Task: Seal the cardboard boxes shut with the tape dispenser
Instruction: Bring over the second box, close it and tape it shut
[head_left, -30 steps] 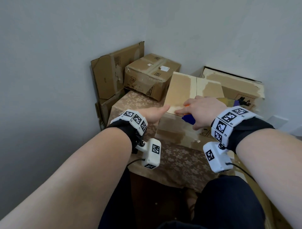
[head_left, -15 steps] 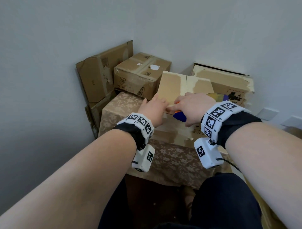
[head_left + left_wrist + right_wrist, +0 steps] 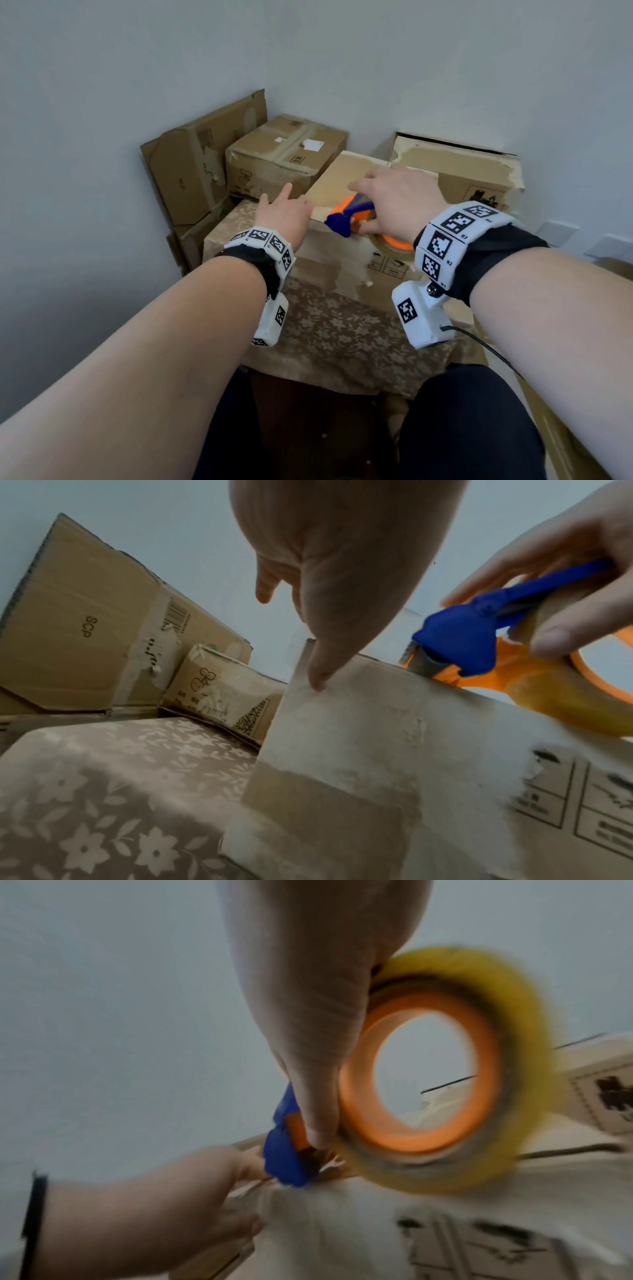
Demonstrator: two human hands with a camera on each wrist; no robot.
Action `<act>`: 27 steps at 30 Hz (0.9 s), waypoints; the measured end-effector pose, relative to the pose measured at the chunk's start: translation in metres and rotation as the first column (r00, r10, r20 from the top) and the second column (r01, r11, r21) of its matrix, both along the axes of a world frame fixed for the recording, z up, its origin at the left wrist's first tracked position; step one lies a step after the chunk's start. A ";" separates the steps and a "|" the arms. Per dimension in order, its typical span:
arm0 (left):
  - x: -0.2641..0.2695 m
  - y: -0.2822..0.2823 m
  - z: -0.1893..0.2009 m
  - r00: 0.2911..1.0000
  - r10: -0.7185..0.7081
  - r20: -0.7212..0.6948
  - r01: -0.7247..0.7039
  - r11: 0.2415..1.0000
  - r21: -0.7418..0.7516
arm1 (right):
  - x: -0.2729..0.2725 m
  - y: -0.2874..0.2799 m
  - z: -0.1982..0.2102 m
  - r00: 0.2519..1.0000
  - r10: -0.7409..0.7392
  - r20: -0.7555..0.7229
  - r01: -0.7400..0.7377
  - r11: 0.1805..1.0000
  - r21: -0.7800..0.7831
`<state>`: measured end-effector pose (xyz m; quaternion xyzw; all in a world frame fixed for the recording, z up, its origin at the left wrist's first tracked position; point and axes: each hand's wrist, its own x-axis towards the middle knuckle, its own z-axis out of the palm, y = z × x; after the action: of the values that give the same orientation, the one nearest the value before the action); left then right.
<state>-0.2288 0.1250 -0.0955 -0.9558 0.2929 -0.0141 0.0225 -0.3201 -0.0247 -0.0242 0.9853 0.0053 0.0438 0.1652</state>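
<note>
Pale grey walls meet in a corner behind a small table point(image 3: 342, 339) draped in a floral cloth, with taped and flattened cartons point(image 3: 202, 164) stacked against the wall. On the cloth stands the cardboard box point(image 3: 342, 260) being sealed, its top flaps down. The right hand point(image 3: 397, 202) is wrapped round the tape dispenser point(image 3: 349, 219), thumb on one side of the roll and fingers over the top, with the blue cutter head at the box's near top edge toward the left corner; half a second ago only a sliver of blue showed under the hand, and now the orange body and yellowish roll are lifted and tipped into view, blurred in the right wrist view. The left hand point(image 3: 284, 216) has slid from the top of the box to its near left corner, where the left wrist view shows a fingertip pressed flat on the front face just under the edge, the other fingers loose and holding nothing. To my eye this means the tape's end is being anchored over the edge, ready for a pull across the seam. Whether tape already sticks there I cannot tell.
</note>
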 end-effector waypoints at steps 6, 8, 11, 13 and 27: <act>0.011 -0.011 0.006 1.000 0.015 0.011 -0.016 0.995 0.095 | -0.005 -0.030 0.001 0.987 -0.154 0.055 0.109 0.872 0.477; 0.009 -0.015 0.009 1.000 0.000 -0.019 0.002 0.993 0.120 | -0.003 -0.032 0.000 0.983 -0.180 0.035 0.115 0.752 0.649; 0.002 -0.017 0.009 0.996 0.008 -0.092 -0.007 1.000 0.011 | -0.004 -0.037 0.001 0.967 -0.251 0.032 0.118 0.558 0.821; 0.001 -0.018 0.007 0.995 -0.021 -0.094 0.017 0.999 -0.038 | -0.003 -0.043 0.001 0.956 -0.290 -0.045 0.175 0.443 0.879; -0.005 -0.025 0.018 0.997 -0.007 -0.074 0.011 0.998 0.054 | -0.015 -0.060 -0.011 0.935 -0.280 -0.220 0.214 -0.051 0.975</act>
<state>-0.2341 0.1001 -0.0774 -0.9534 0.2981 0.0292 0.0377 -0.3353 -0.0848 -0.0348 0.7942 -0.2075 0.0272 -0.5705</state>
